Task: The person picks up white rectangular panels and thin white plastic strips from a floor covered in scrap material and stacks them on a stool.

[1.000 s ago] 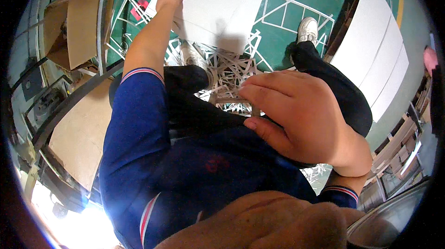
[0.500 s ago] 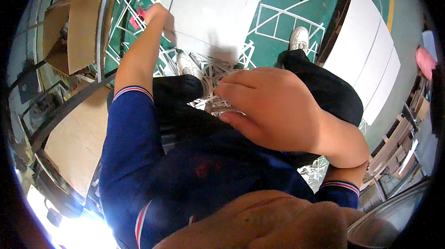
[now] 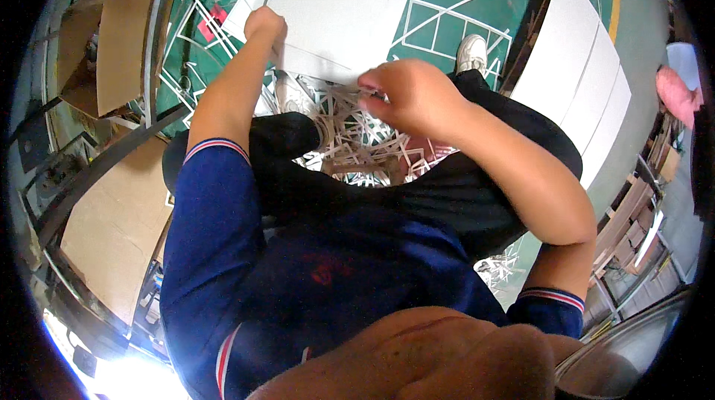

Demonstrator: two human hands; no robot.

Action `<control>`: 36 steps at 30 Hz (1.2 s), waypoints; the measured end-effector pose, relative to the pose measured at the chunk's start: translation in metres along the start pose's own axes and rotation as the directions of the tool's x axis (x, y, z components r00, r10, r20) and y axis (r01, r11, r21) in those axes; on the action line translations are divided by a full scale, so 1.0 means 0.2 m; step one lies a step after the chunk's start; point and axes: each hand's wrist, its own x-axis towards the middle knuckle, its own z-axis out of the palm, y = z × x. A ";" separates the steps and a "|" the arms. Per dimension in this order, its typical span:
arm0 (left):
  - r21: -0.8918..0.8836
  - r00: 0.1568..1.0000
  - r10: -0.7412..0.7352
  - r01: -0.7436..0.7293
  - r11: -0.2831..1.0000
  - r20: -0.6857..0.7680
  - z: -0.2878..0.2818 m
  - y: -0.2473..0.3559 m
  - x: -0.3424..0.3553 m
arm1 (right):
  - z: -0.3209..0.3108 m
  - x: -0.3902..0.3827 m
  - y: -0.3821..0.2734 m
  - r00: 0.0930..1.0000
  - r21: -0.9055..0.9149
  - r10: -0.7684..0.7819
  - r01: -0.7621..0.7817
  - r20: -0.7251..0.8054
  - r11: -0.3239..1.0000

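Note:
A large white sheet (image 3: 342,13) lies in front of me, with a thin dark line running down its left part. My left hand (image 3: 265,26) is closed at the left side of this sheet; its fingers are curled under, and what they hold, if anything, is hidden. Over the sheet's near edge hovers my right hand (image 3: 410,94), thumb and fingertips bent but apart, pointing left, with nothing visible between them. Below it, between my legs, is a heap of narrow white strips (image 3: 357,121).
Thin white frames (image 3: 439,27) and loose strips lie on the green floor. More white sheets (image 3: 577,80) stand to the right. A cardboard box (image 3: 119,50) and a brown board (image 3: 119,229) are at left. My white shoes (image 3: 472,54) flank the sheet. Something pink (image 3: 214,24) lies near my left hand.
My right hand has moved forward and away from my body toward the sheet's near edge, uncovering the strip heap. The left hand has shifted slightly right against the sheet.

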 end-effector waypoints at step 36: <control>-0.895 0.780 0.523 0.105 0.432 0.344 0.15 0.16 -0.24 | 0.08 -0.12 0.98 0.605 0.752 0.768 -0.602 0.208 0.270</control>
